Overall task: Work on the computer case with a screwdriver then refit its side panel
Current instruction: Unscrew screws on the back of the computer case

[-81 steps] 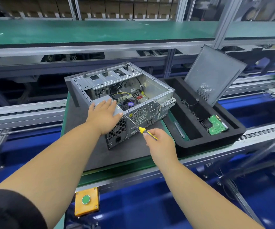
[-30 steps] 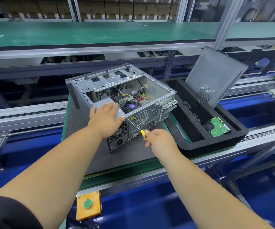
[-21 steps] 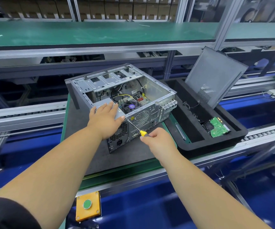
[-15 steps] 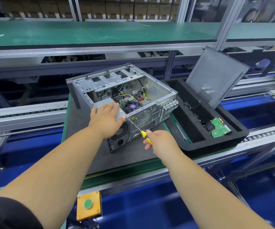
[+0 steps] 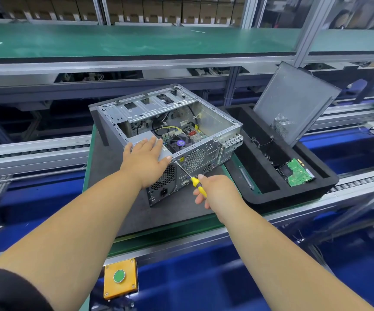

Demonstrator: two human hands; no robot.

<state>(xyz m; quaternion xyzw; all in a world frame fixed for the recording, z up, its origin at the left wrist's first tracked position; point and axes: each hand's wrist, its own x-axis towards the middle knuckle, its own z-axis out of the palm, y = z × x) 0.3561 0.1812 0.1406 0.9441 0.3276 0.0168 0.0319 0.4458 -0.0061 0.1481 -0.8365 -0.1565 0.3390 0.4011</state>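
Presently left hand (image 5: 146, 161) lies flat, fingers straight, on computer case (image 5: 170, 140); right hand (image 5: 215, 191) grips screwdriver (image 5: 190, 178); no legible writing.

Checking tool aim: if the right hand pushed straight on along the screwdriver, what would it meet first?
The right hand drives the screwdriver into the computer case rear top edge; its tip seems already touching there.

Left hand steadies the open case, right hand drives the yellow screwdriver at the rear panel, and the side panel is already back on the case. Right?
Not quite. The head view shows the side panel off the computer case, leaning upright in the black foam tray. The rest holds: left hand flat on the case, right hand gripping the yellow screwdriver at the rear.
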